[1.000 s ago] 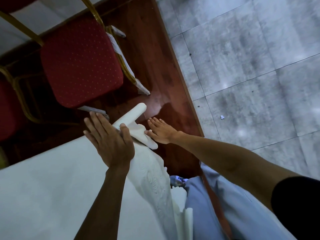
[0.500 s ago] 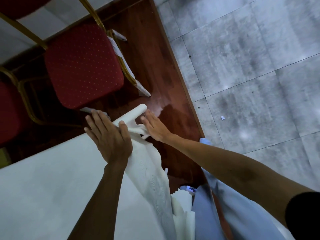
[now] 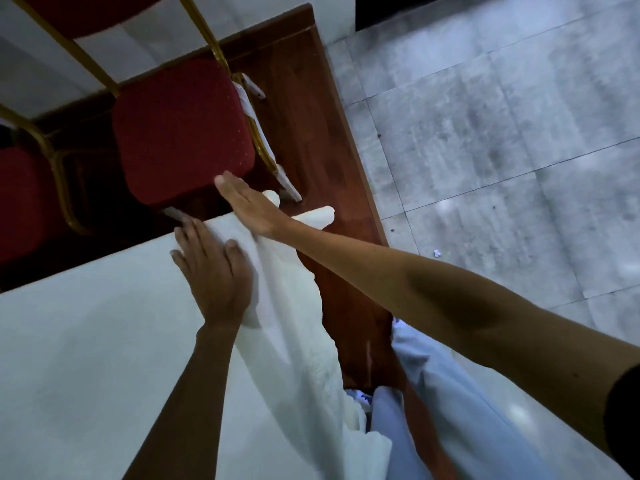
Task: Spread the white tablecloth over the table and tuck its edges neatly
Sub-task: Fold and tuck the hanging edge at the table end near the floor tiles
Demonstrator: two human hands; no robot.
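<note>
Head view: the left hand (image 3: 213, 271) lies flat, fingers spread, on the white tablecloth (image 3: 86, 358) near its far corner. The right hand (image 3: 251, 207), fingers straight, presses the corner fold. A red chair (image 3: 180, 133) stands just beyond, and open tiled floor (image 3: 485, 133) lies to the right.

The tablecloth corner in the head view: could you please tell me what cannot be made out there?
Table corner: hidden under the white tablecloth, head view.
Cloth fold beneath the right hand: covered by the hand.
Cloth under the left hand: covered by its palm.
Tablecloth's left and near spread: cut off by the frame edges.
White scrap on the floor: too small to identify.
</note>
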